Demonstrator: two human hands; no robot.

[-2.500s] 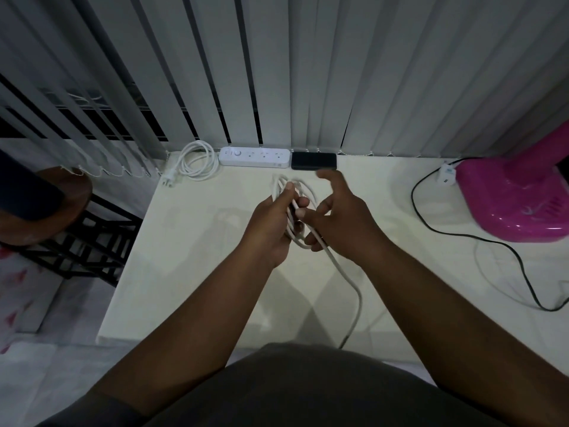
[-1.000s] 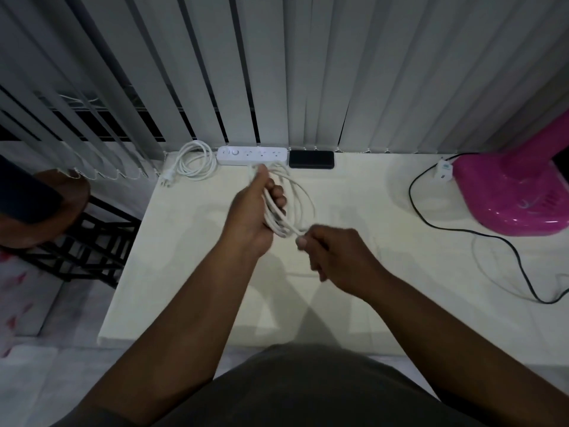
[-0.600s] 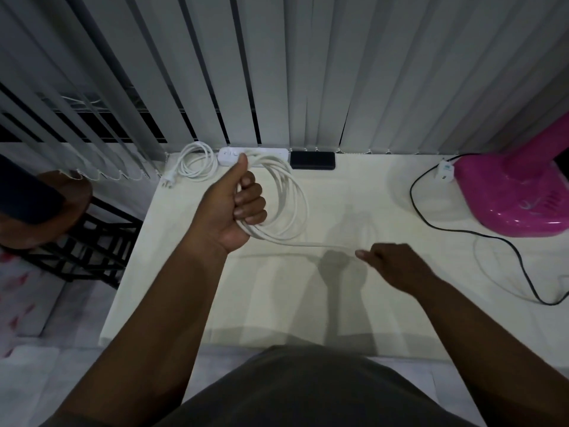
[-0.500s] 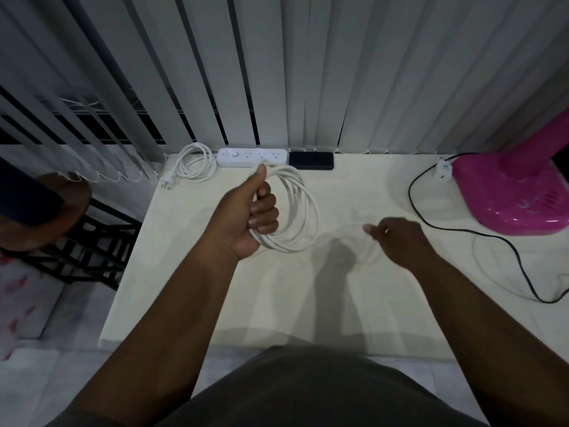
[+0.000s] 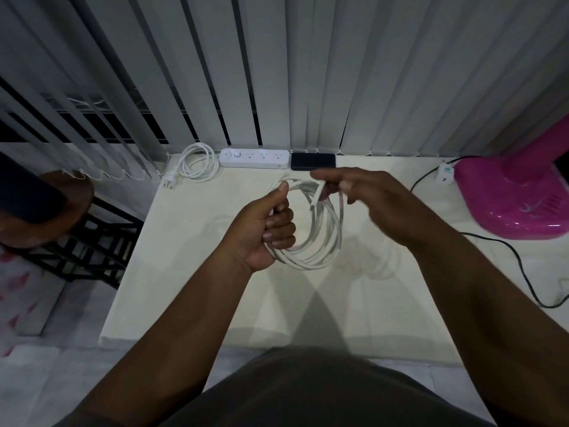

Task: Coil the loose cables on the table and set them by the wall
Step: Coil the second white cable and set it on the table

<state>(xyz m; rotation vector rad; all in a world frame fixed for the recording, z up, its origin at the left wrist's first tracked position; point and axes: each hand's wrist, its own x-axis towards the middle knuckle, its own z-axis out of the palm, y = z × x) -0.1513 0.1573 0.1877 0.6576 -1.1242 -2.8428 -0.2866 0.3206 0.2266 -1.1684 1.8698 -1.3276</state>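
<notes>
Left hand [image 5: 264,224] is closed in a fist round one side of the white round-section cable coil [image 5: 323,238], several loops hanging off it, held up above the pale cream surface [image 5: 184,272] near its middle. Right hand [image 5: 369,198] pinches the cable's free end between thumb and forefinger, other fingers loosely curled, tip pointing down into the ring (plug detail too blurred to read).

Step in hand, as I judge it: finishing off the coil with the last bit of tail. To do it well, keep the left fist firm so the loops stay the same size and don't slip; pass the tail through the ring and wrap it round the bundle, snug, not kinked, so it holds when set down.

Then it belongs at the far edge by the grey vertical blinds [image 5: 277,72], where a white coiled power cord [image 5: 197,163] already lies beside the white power strip [image 5: 255,157] and a black flat box [image 5: 313,161].

The black thin cable [image 5: 523,272] by the pink plastic fan base [image 5: 511,198] is uncoiled, so roughly midway.
</notes>
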